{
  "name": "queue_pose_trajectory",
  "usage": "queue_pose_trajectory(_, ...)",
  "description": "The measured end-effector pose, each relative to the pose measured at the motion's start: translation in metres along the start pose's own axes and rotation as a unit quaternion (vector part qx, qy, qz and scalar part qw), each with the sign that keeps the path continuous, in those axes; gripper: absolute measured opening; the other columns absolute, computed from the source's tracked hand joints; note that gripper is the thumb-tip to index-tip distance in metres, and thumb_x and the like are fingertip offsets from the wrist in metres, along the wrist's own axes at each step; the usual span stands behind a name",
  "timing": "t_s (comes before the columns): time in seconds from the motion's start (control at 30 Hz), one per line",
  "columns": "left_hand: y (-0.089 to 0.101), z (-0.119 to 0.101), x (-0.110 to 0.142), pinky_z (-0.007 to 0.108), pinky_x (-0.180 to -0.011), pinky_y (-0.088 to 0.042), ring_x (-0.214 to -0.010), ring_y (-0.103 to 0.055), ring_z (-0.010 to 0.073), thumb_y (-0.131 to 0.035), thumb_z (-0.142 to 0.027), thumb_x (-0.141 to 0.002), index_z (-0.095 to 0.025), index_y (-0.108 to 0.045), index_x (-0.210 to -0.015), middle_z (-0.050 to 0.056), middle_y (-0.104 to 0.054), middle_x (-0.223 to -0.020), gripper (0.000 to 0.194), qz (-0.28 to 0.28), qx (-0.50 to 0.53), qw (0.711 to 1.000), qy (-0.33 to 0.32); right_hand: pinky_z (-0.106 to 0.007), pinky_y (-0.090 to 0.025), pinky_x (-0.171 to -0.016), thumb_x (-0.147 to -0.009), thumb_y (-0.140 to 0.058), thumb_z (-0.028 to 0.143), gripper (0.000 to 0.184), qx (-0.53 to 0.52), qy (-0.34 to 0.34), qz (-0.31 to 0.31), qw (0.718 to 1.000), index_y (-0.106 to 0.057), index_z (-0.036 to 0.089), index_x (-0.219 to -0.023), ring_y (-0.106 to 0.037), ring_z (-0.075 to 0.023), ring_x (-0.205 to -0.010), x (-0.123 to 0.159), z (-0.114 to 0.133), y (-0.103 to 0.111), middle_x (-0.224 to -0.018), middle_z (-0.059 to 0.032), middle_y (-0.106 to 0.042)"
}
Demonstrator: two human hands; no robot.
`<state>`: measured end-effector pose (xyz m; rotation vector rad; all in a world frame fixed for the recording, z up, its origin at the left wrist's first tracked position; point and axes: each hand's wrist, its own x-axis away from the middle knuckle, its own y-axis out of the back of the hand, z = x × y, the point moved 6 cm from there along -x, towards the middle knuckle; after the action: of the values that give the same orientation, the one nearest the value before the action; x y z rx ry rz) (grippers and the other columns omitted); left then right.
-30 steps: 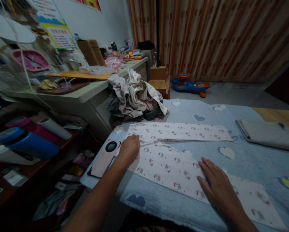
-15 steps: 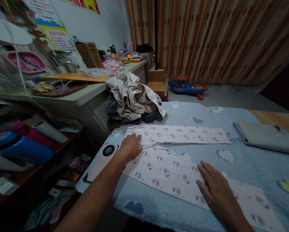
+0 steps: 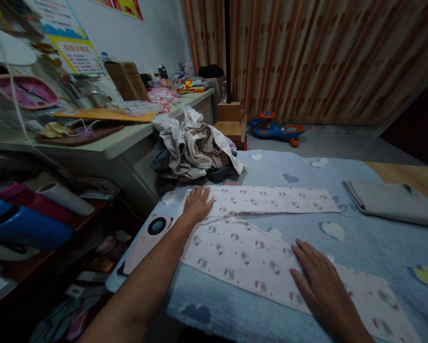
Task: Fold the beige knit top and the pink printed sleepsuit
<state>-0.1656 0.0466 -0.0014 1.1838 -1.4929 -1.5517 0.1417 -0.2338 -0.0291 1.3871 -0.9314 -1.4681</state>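
Note:
Pale pink trousers (image 3: 246,240) with a printed cat pattern lie spread on a blue blanket (image 3: 300,228), waistband to the left and the two legs stretching right. My left hand (image 3: 198,205) rests on the waist end, fingers laid out on the cloth. Flat on the nearer leg lies my right hand (image 3: 321,276), its fingers extended and its thumb apart; it covers part of that leg. Beside my left forearm is a pink tablet-like case (image 3: 147,243) with a dark round window, partly hidden by the arm.
A heap of crumpled clothes (image 3: 196,147) sits at the blanket's far left. A folded grey garment (image 3: 396,202) lies at the right. A cluttered desk (image 3: 128,143) and a shelf with a blue bottle (image 3: 24,226) border the left. A ride-on toy (image 3: 276,131) stands beyond.
My left hand has slid a little farther away along the waist end of the trousers. My right hand stays on the nearer leg. The view has shifted slightly.

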Motion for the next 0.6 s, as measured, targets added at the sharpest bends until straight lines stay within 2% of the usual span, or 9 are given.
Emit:
queue_pose_trajectory(0.07, -0.004, -0.001, 0.001, 0.052, -0.112, -0.03, -0.141, -0.033, 0.037, -0.044, -0.054, -0.095, -0.023, -0.043, -0.145, 0.015, -0.04, -0.153, 0.059, 0.024, 0.0, 1.0, 0.007, -0.05, -0.037, -0.113, -0.096, -0.045, 0.046, 0.053, -0.008, 0.002, -0.005, 1.0, -0.043, 0.025, -0.145, -0.042, -0.0274, -0.139, 0.0, 0.0, 0.001, -0.154, -0.0068, -0.043)
queue_pose_trajectory(0.17, -0.005, -0.002, 0.001, 0.055, -0.113, -0.025, -0.145, -0.027, 0.0399, -0.043, -0.059, -0.094, -0.024, -0.041, -0.147, 0.016, -0.035, -0.157, 0.064, 0.05, 0.009, 0.999, 0.016, -0.051, -0.037, -0.112, -0.097, -0.045, 0.046, 0.053, -0.011, 0.002, -0.007, 1.0, -0.043, 0.025, -0.145, -0.042, -0.0274, -0.139, 0.0, 0.0, 0.002, -0.153, -0.0071, -0.044)
queue_pose_trajectory(0.23, -0.003, -0.004, 0.001, 0.055, -0.113, -0.025, -0.144, -0.028, 0.04, -0.045, -0.056, -0.094, -0.023, -0.043, -0.146, 0.016, -0.036, -0.156, 0.062, 0.053, 0.018, 0.998, 0.02, -0.051, -0.037, -0.112, -0.097, -0.045, 0.046, 0.053, -0.007, 0.002, -0.004, 1.0, -0.043, 0.025, -0.145, -0.042, -0.0274, -0.139, 0.0, 0.0, 0.002, -0.153, -0.0073, -0.044)
queue_pose_trajectory(0.33, 0.006, -0.015, 0.002, 0.052, -0.113, -0.03, -0.141, -0.035, 0.0356, -0.048, -0.042, -0.095, -0.019, -0.052, -0.137, 0.017, -0.043, -0.151, 0.048, 0.033, 0.039, 0.999, 0.003, -0.05, -0.037, -0.113, -0.096, -0.047, 0.047, 0.053, -0.003, 0.003, -0.003, 1.0, -0.043, 0.025, -0.145, -0.042, -0.0273, -0.139, 0.0, 0.001, 0.002, -0.153, -0.0074, -0.044)
queue_pose_trajectory(0.43, 0.018, -0.036, 0.009, 0.044, -0.111, -0.035, -0.131, -0.047, 0.0285, -0.044, -0.03, -0.095, -0.015, -0.061, -0.123, 0.017, -0.054, -0.138, 0.036, 0.016, 0.105, 0.993, -0.056, -0.05, -0.037, -0.113, -0.097, -0.046, 0.047, 0.053, 0.002, 0.003, -0.002, 1.0, -0.042, 0.025, -0.145, -0.042, -0.027, -0.14, 0.0, 0.001, 0.002, -0.153, -0.0075, -0.044)
queue_pose_trajectory(0.53, 0.024, -0.057, 0.021, 0.038, -0.107, -0.041, -0.12, -0.056, 0.024, -0.046, -0.029, -0.094, -0.016, -0.066, -0.11, 0.013, -0.063, -0.123, 0.029, 0.064, 0.199, 0.966, -0.15, -0.049, -0.038, -0.112, -0.097, -0.046, 0.047, 0.052, 0.006, 0.005, -0.004, 1.0, -0.042, 0.024, -0.144, -0.042, -0.027, -0.139, -0.001, 0.002, 0.004, -0.152, -0.008, -0.045)
queue_pose_trajectory(0.6, 0.024, -0.064, 0.028, 0.039, -0.107, -0.042, -0.122, -0.055, 0.0251, -0.056, -0.03, -0.088, -0.018, -0.068, -0.106, 0.012, -0.062, -0.126, 0.024, 0.09, 0.233, 0.951, -0.183, -0.049, -0.038, -0.112, -0.097, -0.047, 0.047, 0.052, 0.002, 0.005, -0.003, 1.0, -0.043, 0.024, -0.144, -0.042, -0.0274, -0.139, -0.002, 0.003, 0.005, -0.153, -0.0081, -0.045)
